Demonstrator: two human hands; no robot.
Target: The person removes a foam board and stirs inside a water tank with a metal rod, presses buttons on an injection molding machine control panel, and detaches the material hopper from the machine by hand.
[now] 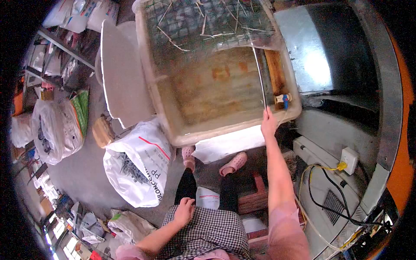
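My right hand [268,123] is closed around the near end of a thin metal rod [260,74]. The rod reaches over the right side of a large pale tub [151,89] of murky water, its far end at the edge of a dark green mesh [212,21] strewn with thin whitish strips. By the tub's near right corner is a small tap-like fitting with a blue handle [285,99]. My left hand [185,210] rests on the checked apron [212,227] over my lap, fingers curled, nothing visible in them.
Left of the tub stand a white board [125,73] and a white woven sack [138,169] of small dark pieces. More bags [56,130] lie farther left. To the right are a metal machine [312,56], a socket [349,159] and loose cables [311,190].
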